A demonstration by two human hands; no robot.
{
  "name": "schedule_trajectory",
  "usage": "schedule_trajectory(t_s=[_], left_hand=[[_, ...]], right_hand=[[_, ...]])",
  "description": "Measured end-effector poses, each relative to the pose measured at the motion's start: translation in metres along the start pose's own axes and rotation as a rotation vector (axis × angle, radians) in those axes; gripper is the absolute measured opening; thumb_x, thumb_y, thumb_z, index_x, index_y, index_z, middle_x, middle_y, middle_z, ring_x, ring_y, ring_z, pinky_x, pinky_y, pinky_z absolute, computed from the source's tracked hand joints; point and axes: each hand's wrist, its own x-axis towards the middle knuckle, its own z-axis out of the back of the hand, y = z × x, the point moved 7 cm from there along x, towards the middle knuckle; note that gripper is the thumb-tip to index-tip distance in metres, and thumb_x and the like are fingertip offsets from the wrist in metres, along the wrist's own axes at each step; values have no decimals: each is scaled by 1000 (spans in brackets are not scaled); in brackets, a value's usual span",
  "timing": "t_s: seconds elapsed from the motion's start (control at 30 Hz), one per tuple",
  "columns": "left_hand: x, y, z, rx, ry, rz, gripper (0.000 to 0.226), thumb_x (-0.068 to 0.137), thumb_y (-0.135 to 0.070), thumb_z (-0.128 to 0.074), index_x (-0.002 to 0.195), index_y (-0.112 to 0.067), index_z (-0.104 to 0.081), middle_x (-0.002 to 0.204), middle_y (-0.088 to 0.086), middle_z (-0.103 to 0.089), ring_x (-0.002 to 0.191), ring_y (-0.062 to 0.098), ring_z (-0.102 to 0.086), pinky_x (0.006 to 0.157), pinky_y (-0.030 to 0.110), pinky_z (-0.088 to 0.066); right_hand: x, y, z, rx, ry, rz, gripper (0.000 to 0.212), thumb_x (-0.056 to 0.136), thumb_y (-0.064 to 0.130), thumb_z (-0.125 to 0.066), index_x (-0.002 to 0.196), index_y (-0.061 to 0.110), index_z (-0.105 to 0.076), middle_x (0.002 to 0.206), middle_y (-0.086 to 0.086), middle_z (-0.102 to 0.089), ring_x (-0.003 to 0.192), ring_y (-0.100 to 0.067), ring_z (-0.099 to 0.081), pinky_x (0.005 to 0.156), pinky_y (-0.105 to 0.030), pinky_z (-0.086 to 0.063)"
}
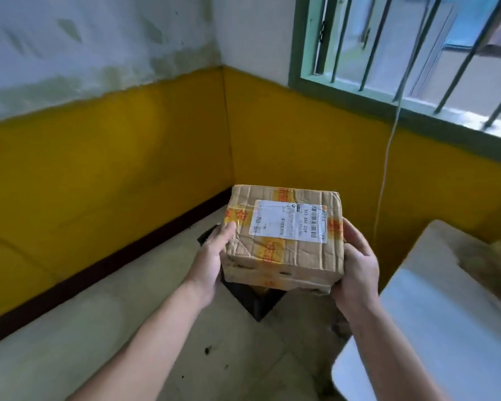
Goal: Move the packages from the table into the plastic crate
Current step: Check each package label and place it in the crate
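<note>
A crumpled cardboard package (284, 256) with a white shipping label and yellow-orange tape is held in the air between both hands. My left hand (211, 261) grips its left side, thumb on the top edge. My right hand (356, 267) grips its right side. Directly below the package lies a dark plastic crate (255, 299) on the floor, mostly hidden by the box; only its near corner and a bit of its left rim show.
A white table (446, 314) fills the lower right, with a worn brown patch at its far end. Yellow-painted walls meet in a corner behind the crate. A barred window (402, 53) is at the upper right, with a thin white cord (388, 157) hanging down from it.
</note>
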Motion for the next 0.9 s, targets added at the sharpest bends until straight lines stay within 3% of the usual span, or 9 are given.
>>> schedule_trajectory(t_s=[0.13,0.27,0.4,0.53,0.63,0.73,0.9], left_hand=[[46,-13,51,64,35,42,47,86,-44,-61,130,-28,-61,126,5,-68,118,27,-63,107,54,-42],[101,-12,81,118,17,74,38,83,-46,-63,121,-40,-65,119,-1,-71,114,23,-65,104,53,-44],[166,0,101,151,3,140,35,81,-45,-64,116,-42,-68,117,-4,-72,115,20,-65,108,49,-39],[239,19,126,214,8,215,32,84,-44,-63,116,-44,-67,116,-5,-73,113,16,-66,107,45,-40],[292,41,150,259,-27,286,36,91,-36,-61,127,-39,-61,115,-8,-73,108,11,-68,98,37,-46],[333,59,168,334,-33,340,32,94,-33,-60,123,-43,-60,111,-13,-74,100,3,-69,82,25,-45],[391,94,192,399,-42,453,37,96,-31,-58,127,-49,-52,105,-19,-74,94,-2,-69,71,16,-47]], right_hand=[[29,-37,-50,-35,-68,-63,36,97,4,-49,117,29,-66,113,-7,-73,103,-28,-71,67,-41,-62],[63,-68,-67,-120,-143,-119,36,97,5,-53,119,31,-64,110,-3,-74,98,-23,-73,62,-37,-62],[111,-104,-69,-173,-233,-188,38,98,7,-51,104,41,-65,102,2,-76,93,-18,-74,57,-33,-60],[170,-157,-72,-189,-289,-272,43,98,8,-49,97,46,-69,102,6,-76,95,-16,-73,72,-39,-60],[208,-205,-69,-214,-360,-371,41,98,11,-47,99,47,-66,98,9,-77,93,-11,-73,76,-37,-59],[235,-243,-68,-224,-417,-446,37,101,18,-45,109,50,-62,97,11,-76,90,-8,-73,75,-34,-57],[266,-300,-61,-224,-532,-542,32,101,32,-45,127,48,-55,107,11,-74,100,-8,-70,89,-34,-53]])
